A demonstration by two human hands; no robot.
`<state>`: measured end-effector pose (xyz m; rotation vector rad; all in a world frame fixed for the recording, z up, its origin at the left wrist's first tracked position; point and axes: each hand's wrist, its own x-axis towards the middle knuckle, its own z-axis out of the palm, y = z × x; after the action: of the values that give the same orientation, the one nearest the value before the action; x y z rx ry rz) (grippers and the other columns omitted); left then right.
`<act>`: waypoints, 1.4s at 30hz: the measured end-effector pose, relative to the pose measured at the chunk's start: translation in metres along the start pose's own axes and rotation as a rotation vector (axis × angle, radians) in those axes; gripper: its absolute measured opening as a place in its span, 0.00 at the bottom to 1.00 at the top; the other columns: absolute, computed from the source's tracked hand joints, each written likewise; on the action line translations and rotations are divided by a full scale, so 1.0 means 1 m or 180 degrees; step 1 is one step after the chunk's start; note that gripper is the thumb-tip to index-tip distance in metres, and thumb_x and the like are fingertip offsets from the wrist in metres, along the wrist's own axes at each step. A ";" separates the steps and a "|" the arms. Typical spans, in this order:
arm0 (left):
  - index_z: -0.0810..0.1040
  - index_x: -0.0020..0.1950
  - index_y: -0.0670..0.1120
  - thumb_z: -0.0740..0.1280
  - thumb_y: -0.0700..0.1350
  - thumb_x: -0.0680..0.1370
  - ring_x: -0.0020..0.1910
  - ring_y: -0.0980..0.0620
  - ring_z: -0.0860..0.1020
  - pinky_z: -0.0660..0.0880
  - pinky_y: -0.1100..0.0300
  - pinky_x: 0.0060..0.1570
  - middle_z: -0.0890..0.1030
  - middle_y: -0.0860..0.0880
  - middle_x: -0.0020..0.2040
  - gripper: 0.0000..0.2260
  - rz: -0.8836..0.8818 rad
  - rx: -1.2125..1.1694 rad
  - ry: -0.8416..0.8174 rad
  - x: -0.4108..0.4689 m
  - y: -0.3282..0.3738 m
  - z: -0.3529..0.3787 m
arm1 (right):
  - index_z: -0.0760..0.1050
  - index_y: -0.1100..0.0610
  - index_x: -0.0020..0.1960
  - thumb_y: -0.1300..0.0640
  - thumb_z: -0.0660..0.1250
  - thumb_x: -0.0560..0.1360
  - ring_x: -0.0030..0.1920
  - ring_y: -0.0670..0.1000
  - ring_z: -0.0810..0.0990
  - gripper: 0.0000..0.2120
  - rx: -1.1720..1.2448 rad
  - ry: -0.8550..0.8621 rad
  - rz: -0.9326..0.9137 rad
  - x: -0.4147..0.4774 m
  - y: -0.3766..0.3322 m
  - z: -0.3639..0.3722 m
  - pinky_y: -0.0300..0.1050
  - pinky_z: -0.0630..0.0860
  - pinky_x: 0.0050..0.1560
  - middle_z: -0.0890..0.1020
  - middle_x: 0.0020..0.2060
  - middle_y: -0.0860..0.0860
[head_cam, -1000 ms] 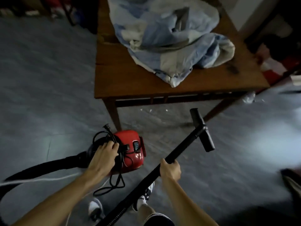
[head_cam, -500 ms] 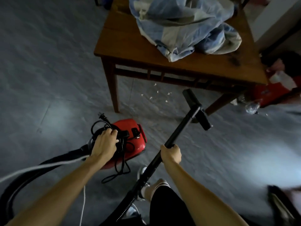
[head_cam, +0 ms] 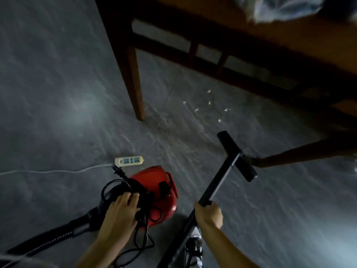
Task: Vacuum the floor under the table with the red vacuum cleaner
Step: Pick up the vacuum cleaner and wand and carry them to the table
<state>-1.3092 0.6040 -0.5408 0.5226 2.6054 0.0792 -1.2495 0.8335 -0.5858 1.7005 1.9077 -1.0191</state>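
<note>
The red vacuum cleaner (head_cam: 156,192) sits on the grey floor near the bottom centre. My left hand (head_cam: 120,213) grips the bundle of black power cord (head_cam: 143,219) on top of it, the plug (head_cam: 117,170) sticking up. My right hand (head_cam: 208,212) is closed around the black wand (head_cam: 220,180), whose floor nozzle (head_cam: 236,155) hovers just in front of the wooden table (head_cam: 270,41). Several white scraps (head_cam: 209,103) lie on the floor under the table. A black hose (head_cam: 48,240) runs off to the lower left.
A cream power strip (head_cam: 129,161) with a white cable (head_cam: 54,171) lies on the floor just beyond the vacuum. Table legs stand at left (head_cam: 135,84) and right (head_cam: 301,153). A bluish cloth (head_cam: 286,6) lies on the tabletop. My shoe (head_cam: 195,246) is below the wand.
The view has dropped lower and closer to the floor. The power strip has come into sight beside the vacuum. Both hands keep their holds.
</note>
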 end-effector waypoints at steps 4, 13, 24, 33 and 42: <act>0.80 0.52 0.42 0.81 0.42 0.57 0.35 0.45 0.80 0.76 0.56 0.29 0.81 0.45 0.43 0.25 -0.0171 -0.0201 0.0064 0.057 0.018 0.086 | 0.79 0.54 0.54 0.52 0.70 0.70 0.43 0.55 0.82 0.13 -0.0228 -0.0077 -0.0175 0.108 0.007 0.042 0.44 0.79 0.45 0.83 0.43 0.52; 0.74 0.57 0.41 0.64 0.41 0.75 0.48 0.43 0.78 0.76 0.53 0.41 0.78 0.42 0.51 0.11 -0.0658 -0.1022 0.0316 0.163 0.050 0.198 | 0.74 0.53 0.63 0.52 0.69 0.73 0.52 0.55 0.82 0.19 -0.0377 -0.0091 -0.0516 0.254 0.006 0.109 0.40 0.74 0.46 0.82 0.55 0.52; 0.77 0.55 0.39 0.69 0.39 0.73 0.43 0.40 0.78 0.72 0.55 0.39 0.78 0.40 0.47 0.12 -0.0864 -0.1171 0.0606 0.183 0.050 0.227 | 0.74 0.52 0.66 0.52 0.69 0.72 0.51 0.56 0.82 0.22 -0.0506 -0.0202 -0.0418 0.325 0.012 0.154 0.48 0.81 0.53 0.82 0.55 0.53; 0.75 0.61 0.40 0.65 0.44 0.77 0.49 0.41 0.79 0.73 0.54 0.41 0.79 0.40 0.52 0.14 -0.0649 -0.1115 0.0596 0.175 0.046 0.222 | 0.73 0.59 0.65 0.59 0.66 0.75 0.57 0.58 0.80 0.19 -0.0378 -0.0177 -0.0454 0.296 0.014 0.161 0.44 0.76 0.54 0.81 0.57 0.56; 0.73 0.56 0.49 0.59 0.46 0.78 0.43 0.48 0.80 0.79 0.52 0.41 0.77 0.47 0.50 0.09 -0.0844 -0.1530 0.0437 0.145 0.030 0.210 | 0.72 0.55 0.65 0.52 0.66 0.75 0.57 0.54 0.77 0.19 -0.1254 -0.0823 -0.2876 0.147 0.014 0.188 0.50 0.78 0.53 0.73 0.63 0.50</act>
<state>-1.3191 0.6785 -0.7862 0.0005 2.6301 0.6522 -1.2974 0.7965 -0.8172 0.4270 2.5032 -0.9669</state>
